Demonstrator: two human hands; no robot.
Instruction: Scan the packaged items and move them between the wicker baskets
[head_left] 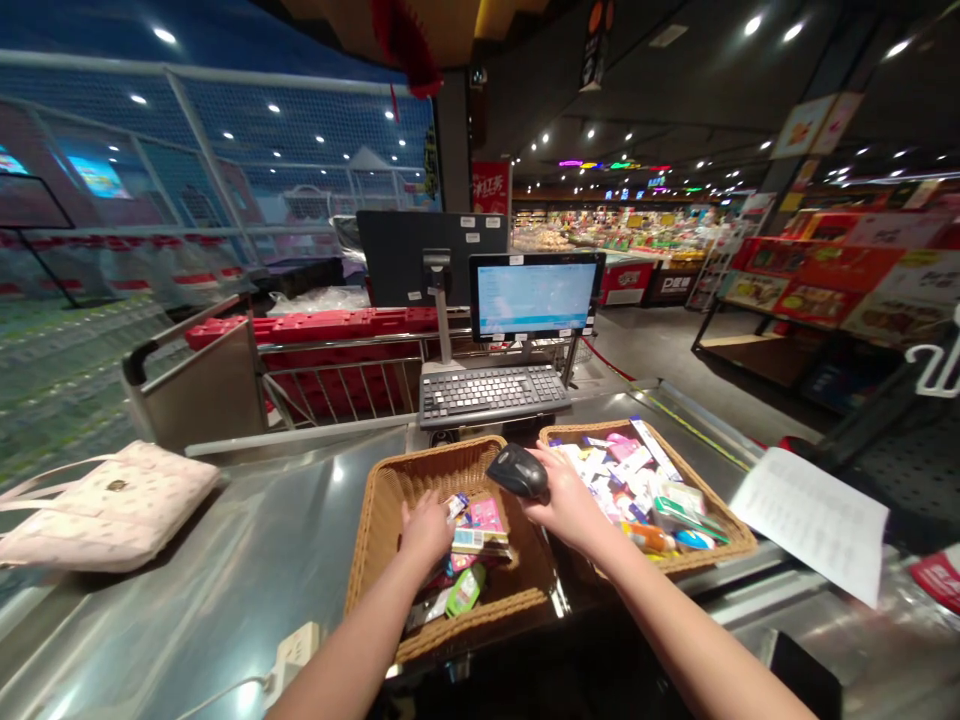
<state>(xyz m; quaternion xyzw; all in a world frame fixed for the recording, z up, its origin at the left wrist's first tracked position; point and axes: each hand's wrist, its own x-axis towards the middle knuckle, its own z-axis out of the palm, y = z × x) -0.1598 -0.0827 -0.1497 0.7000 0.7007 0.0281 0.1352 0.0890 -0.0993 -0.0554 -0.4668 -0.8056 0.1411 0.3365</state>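
Observation:
My right hand point(564, 497) is wrapped around a black handheld barcode scanner point(519, 470), whose head points left over the gap between two wicker baskets. Inside the left wicker basket point(384, 500), my left hand point(427, 530) is closed at a small white-and-blue package point(456, 506); part of its grip is hidden. Beside that hand lie a pink packet point(486, 514), a flat box with a barcode point(480, 541) and a green packet point(466, 590). The right wicker basket point(731, 530) holds many small boxes and packets, including an orange tube point(648, 537).
Behind the baskets are a keyboard point(495, 391) and a lit monitor point(535, 297). A pale handbag point(112, 505) rests on the metal counter point(277, 530) at left. Printed paper point(814, 520) lies at right. A white power strip point(296, 655) with a cable sits near my left forearm.

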